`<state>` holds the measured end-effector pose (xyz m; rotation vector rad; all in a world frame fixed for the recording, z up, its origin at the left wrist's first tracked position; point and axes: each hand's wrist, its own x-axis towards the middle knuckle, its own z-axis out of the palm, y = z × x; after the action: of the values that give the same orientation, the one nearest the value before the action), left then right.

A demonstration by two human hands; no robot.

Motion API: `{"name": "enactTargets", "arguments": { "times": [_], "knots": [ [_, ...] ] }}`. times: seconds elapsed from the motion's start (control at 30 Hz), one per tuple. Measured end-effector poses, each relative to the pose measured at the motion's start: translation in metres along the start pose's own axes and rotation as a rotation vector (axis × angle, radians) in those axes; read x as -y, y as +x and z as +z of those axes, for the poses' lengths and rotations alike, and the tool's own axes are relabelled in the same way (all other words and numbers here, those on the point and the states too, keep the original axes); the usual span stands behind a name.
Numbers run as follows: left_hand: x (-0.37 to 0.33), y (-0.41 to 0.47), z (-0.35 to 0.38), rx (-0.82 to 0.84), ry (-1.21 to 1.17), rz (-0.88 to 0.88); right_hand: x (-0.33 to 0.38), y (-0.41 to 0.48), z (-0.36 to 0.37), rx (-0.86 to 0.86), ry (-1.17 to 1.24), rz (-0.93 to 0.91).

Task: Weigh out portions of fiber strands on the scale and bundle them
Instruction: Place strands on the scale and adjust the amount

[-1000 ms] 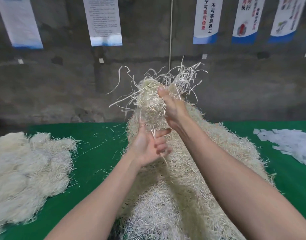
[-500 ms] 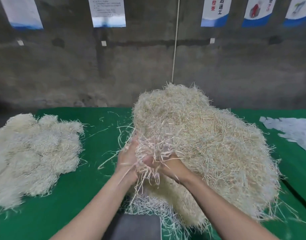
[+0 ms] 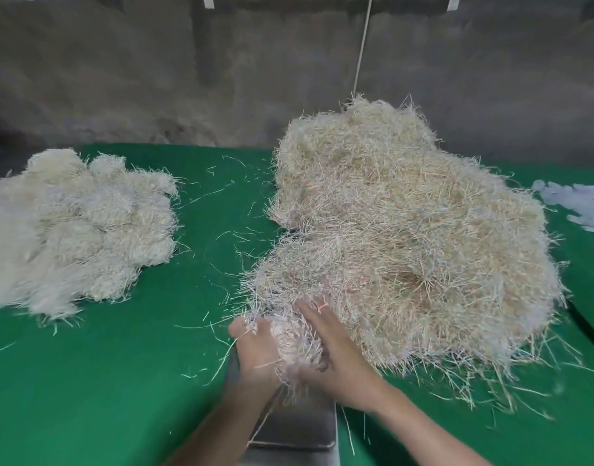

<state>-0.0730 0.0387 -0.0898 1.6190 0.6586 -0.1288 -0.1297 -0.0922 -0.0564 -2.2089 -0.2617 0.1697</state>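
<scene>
Surroundings: green tabletop (image 3: 120, 381) against a bare grey wall (image 3: 154, 79). A thin pale cord (image 3: 362, 45) hangs down the wall and ends behind the top of the main pile (image 3: 406, 230), a big tan heap of fiber strands filling centre-right. A paler, fluffier left pile (image 3: 77, 227) sits well apart from it at the left edge. White paper scraps (image 3: 578, 206) lie at the far right, partly cut off by the frame. Loose strands (image 3: 221, 193) are scattered over the green between the two piles and around the front.

In the way: the near edge of the main pile spills right up to the hands and over the far end of the scale (image 3: 299, 428). The scale is a grey metal platform at bottom centre, partly covered by both forearms.

Writing: small white tags (image 3: 208, 1) along the top of the wall, cropped and unreadable.

Hands: both are low over the scale's far end, palms facing each other, with a clump (image 3: 297, 341) of strands pressed between them and touching the pile's front edge. The left hand (image 3: 255, 354) grips the clump, thumb up on the outer side, fingers buried in the strands. The right hand (image 3: 339, 361) lies flat against the clump's other side, fingers nearly straight and pointing away from the person. Some motion blur.
</scene>
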Motion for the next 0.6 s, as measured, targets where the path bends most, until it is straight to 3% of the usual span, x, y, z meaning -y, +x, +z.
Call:
{"name": "enactTargets", "arguments": {
  "times": [0.13, 0.2, 0.27, 0.4, 0.5, 0.6],
  "knots": [
    [0.002, -0.016, -0.013, 0.324, -0.172, -0.099, -0.004, 0.002, 0.015, -0.009, -0.003, 0.080],
    [-0.002, -0.015, -0.034, 0.438, -0.087, -0.097, -0.010, 0.002, 0.014, -0.003, 0.045, 0.180],
    [-0.006, -0.006, -0.058, 0.423, 0.022, -0.047, -0.018, 0.002, 0.010, 0.019, 0.051, 0.288],
    [-0.015, 0.004, -0.093, 0.152, 0.163, 0.339, -0.016, 0.003, 0.006, 0.082, 0.042, 0.307],
    [-0.019, 0.004, -0.094, 0.326, 0.425, 0.649, -0.010, 0.009, 0.012, 0.149, 0.066, 0.307],
    [-0.013, 0.002, -0.088, 0.558, 0.568, 0.664, -0.009, 0.015, 0.020, 0.175, 0.019, 0.328]
  ]
}}
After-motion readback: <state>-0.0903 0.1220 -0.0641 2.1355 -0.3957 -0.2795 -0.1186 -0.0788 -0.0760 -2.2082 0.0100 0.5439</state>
